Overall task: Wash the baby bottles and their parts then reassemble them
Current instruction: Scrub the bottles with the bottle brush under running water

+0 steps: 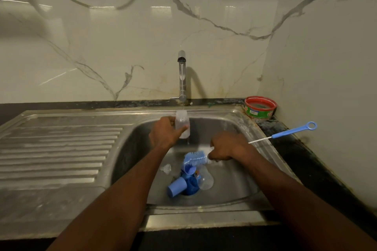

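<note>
Head view: we go through this single view line by line.
Bottle: our left hand [166, 131] has its grip wrapped round the clear bottle [182, 125], mouth up under the thin stream from the tap [182, 75], at about 12 o'clock over the sink [230, 193].
Brush: our right hand [226, 146] grips the handle of the blue bottle brush [195, 158]; its bristles point toward 9 o'clock.
Doing it well: we judge that we should keep the bottle upright until it fills, then feed the brush straight into the mouth.
Parts: blue cup [177, 186], clear cap [206, 178] and teat [166, 168] lie around the drain at 6 o'clock.
Edges: the sink wall at 3 o'clock is near our right wrist; the thin brush [285, 133] and red tub [260, 107] sit on the desk beyond it.
Open room: the drainboard [57, 149] at 9 o'clock offers room.
</note>
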The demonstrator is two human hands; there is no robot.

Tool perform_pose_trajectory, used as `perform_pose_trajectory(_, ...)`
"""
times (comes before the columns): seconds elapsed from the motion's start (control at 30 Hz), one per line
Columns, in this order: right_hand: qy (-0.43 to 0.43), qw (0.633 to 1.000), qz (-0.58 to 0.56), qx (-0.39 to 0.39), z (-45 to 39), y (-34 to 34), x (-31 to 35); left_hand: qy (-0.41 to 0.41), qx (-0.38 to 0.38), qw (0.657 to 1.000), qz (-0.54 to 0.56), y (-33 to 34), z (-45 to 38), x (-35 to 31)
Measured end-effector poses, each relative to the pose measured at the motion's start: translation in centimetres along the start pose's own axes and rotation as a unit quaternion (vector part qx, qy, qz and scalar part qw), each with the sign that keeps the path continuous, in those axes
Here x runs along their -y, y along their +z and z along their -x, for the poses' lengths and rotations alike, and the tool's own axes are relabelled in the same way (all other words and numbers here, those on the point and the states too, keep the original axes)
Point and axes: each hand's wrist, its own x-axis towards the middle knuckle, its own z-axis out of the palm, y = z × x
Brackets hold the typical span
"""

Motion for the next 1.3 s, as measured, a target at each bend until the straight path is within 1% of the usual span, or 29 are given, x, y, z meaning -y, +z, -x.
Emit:
perform_pose_trajectory(0.03,-0.001,1.000,-0.002,-0.001,0.0,0.0,0.0,0.003,-0.027,1.000,0.015,0.0,-0.1,0.0)
perform_pose_trajectory(0.07,0.000,1.000,-0.005,-0.002,-0.1,0.0,-0.1,0.005,-0.034,0.999,0.020,-0.1,-0.2,-0.1)
perform_pose_trajectory(0.13,0.003,1.000,-0.002,0.001,-0.1,0.0,-0.1,0.000,0.005,1.000,-0.005,-0.1,-0.2,0.0)
perform_pose_trajectory(0.17,0.004,1.000,0.002,0.003,0.0,-0.1,0.0,-0.002,0.006,1.000,-0.004,0.0,-0.3,0.2)
perform_pose_trajectory(0.23,0.007,1.000,0.004,0.003,0.0,-0.2,0.0,0.013,-0.031,0.999,0.024,0.0,-0.5,0.4)
perform_pose_trajectory(0.27,0.009,1.000,0.001,0.003,0.0,-0.3,0.0,0.027,-0.034,0.999,0.032,0.0,-0.5,0.4)
perform_pose_trajectory(0.37,0.025,1.000,0.002,-0.015,0.4,-0.5,-0.1,0.054,0.026,0.997,0.057,0.2,-0.7,0.6)
perform_pose_trajectory(0.43,0.039,0.999,0.012,-0.035,0.7,-0.7,-0.4,0.066,0.048,0.994,0.068,-0.1,-0.8,0.8)
perform_pose_trajectory(0.5,0.054,0.997,0.015,-0.053,0.9,-0.9,-0.8,0.084,0.074,0.993,0.022,-0.4,-1.2,1.5)
perform_pose_trajectory(0.57,0.064,0.996,0.012,-0.061,1.1,-1.2,-1.0,0.076,0.098,0.992,-0.027,-1.1,-1.2,2.0)
perform_pose_trajectory(0.63,0.067,0.996,0.017,-0.063,1.2,-1.3,-1.0,0.054,0.082,0.994,-0.046,-1.5,-1.1,2.4)
perform_pose_trajectory(0.7,0.070,0.995,0.022,-0.067,1.2,-1.2,-0.9,0.054,0.047,0.997,-0.033,-1.8,-1.1,2.3)
perform_pose_trajectory(0.77,0.073,0.994,0.016,-0.074,1.1,-1.1,-0.7,0.057,0.028,0.998,-0.015,-1.9,-0.9,1.9)
perform_pose_trajectory(0.97,0.071,0.991,0.013,-0.110,1.0,-0.7,0.0,0.101,0.014,0.995,-0.011,-1.9,-0.4,1.6)
perform_pose_trajectory(1.03,0.075,0.987,0.004,-0.141,1.1,-1.2,0.1,0.118,-0.026,0.993,0.002,-2.4,-0.1,1.2)
perform_pose_trajectory(1.13,0.092,0.973,-0.025,-0.209,0.9,-2.1,0.1,0.134,-0.107,0.984,0.040,-3.1,-0.1,0.5)
perform_pose_trajectory(1.17,0.094,0.971,-0.029,-0.216,0.8,-2.1,0.2,0.136,-0.108,0.984,0.036,-3.2,0.0,0.5)
perform_pose_trajectory(1.2,0.092,0.973,-0.029,-0.208,0.7,-1.8,0.3,0.131,-0.091,0.987,0.022,-3.1,0.0,0.8)
perform_pose_trajectory(1.27,0.085,0.983,-0.010,-0.164,0.5,-0.8,0.4,0.087,-0.006,0.995,-0.046,-2.7,0.5,1.3)
perform_pose_trajectory(1.3,0.083,0.985,-0.001,-0.150,0.5,-0.4,0.5,0.082,0.017,0.994,-0.072,-2.5,0.7,1.4)
